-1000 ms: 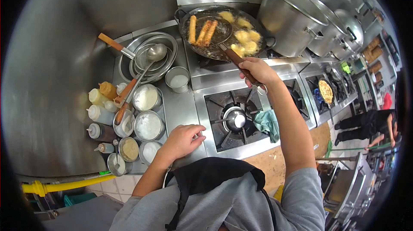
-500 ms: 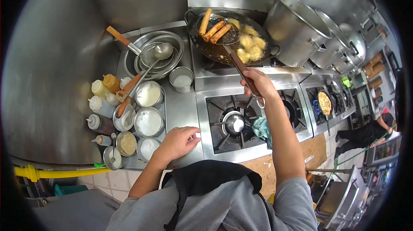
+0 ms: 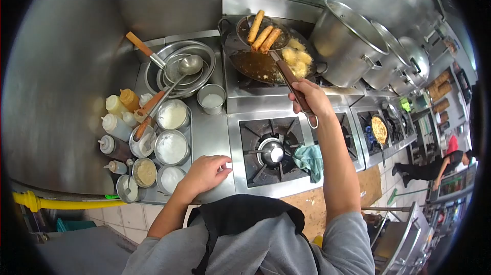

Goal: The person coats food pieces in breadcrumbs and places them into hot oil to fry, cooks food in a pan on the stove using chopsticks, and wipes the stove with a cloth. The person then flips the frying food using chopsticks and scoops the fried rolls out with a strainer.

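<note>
My right hand (image 3: 309,99) is closed round the brown handle of a strainer (image 3: 244,30). Three golden-brown fried rolls (image 3: 263,36) rest on its mesh, above the dark oil at the left part of a wide wok (image 3: 240,70). Several pale yellow battered pieces (image 3: 297,61) float in the oil to the right of the strainer. My left hand (image 3: 207,173) rests at the steel counter's edge, beside a bowl of white powder (image 3: 171,179), its fingers curled; whether anything is between them is hidden.
Large steel pots (image 3: 348,45) stand right of the wok. A green cloth (image 3: 308,162) lies on the front burner. Powder bowls, squeeze bottles (image 3: 115,126) and a ladle (image 3: 190,64) over nested bowls are on the left. Far right, a person (image 3: 434,168) holds a long green-handled tool.
The strainer with the rolls has risen from the oil and shifted right, over the battered pieces' left side. My left hand stays at the counter edge. The far person has moved.
</note>
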Demonstrator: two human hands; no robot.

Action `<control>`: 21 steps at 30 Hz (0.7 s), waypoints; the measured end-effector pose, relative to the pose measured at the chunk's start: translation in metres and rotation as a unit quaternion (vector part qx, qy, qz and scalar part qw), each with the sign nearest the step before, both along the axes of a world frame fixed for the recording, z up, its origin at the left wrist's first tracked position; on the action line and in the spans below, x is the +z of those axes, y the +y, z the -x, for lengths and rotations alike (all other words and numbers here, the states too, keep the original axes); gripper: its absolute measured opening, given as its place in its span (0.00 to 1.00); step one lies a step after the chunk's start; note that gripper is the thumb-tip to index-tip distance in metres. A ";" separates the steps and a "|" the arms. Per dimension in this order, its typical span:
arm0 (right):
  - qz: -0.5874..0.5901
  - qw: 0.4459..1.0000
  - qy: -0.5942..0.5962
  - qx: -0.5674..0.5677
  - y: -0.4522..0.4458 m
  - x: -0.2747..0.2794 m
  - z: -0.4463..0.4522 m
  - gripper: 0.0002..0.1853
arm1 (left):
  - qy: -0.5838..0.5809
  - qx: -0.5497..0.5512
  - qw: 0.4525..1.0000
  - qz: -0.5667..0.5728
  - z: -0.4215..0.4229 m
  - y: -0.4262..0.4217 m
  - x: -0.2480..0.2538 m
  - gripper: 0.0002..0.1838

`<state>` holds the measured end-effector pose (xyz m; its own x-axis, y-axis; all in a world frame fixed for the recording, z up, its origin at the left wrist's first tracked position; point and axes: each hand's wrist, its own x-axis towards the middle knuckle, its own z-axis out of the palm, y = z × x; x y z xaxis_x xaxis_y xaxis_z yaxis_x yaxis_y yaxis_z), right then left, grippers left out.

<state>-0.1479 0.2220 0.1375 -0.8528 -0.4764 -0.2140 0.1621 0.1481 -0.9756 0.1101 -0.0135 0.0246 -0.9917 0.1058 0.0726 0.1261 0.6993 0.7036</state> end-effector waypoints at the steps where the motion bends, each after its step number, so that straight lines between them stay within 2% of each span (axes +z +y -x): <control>1: 0.005 1.000 0.003 -0.002 0.000 -0.001 0.000 0.20 | 0.003 -0.002 1.000 0.005 0.003 -0.002 0.000 0.13; 3: 0.009 1.000 -0.022 0.004 0.000 -0.006 0.000 0.20 | 0.027 -0.022 0.999 0.001 0.004 -0.001 -0.002 0.13; 5: -0.014 1.000 0.003 -0.001 -0.001 -0.006 -0.002 0.20 | 0.023 -0.025 0.999 -0.001 0.001 0.005 -0.003 0.13; 7: -0.023 1.000 0.012 0.001 0.000 -0.002 -0.002 0.14 | 0.029 -0.027 0.999 0.003 0.007 0.004 -0.001 0.13; 8: 0.008 1.000 -0.009 -0.012 0.003 -0.002 -0.003 0.16 | 0.030 -0.027 0.999 -0.001 0.005 0.006 -0.004 0.13; 11: -0.047 0.999 0.009 -0.003 0.014 0.013 -0.007 0.20 | 0.027 -0.028 0.999 -0.004 0.005 0.005 -0.011 0.13; 13: -0.034 0.999 -0.006 -0.006 0.024 0.003 0.000 0.23 | 0.023 -0.020 1.000 0.003 0.006 0.000 -0.012 0.14; 15: 0.013 0.999 -0.033 0.002 0.029 0.002 0.005 0.25 | 0.041 0.002 0.999 -0.003 0.021 -0.010 0.003 0.15; 17: 0.008 0.999 -0.032 -0.001 0.027 0.003 -0.002 0.25 | 0.043 0.063 0.997 -0.024 0.033 -0.018 0.027 0.15; 21: 0.004 1.000 -0.012 -0.019 0.017 0.004 -0.005 0.24 | 0.082 0.059 0.995 -0.017 0.050 -0.014 0.042 0.14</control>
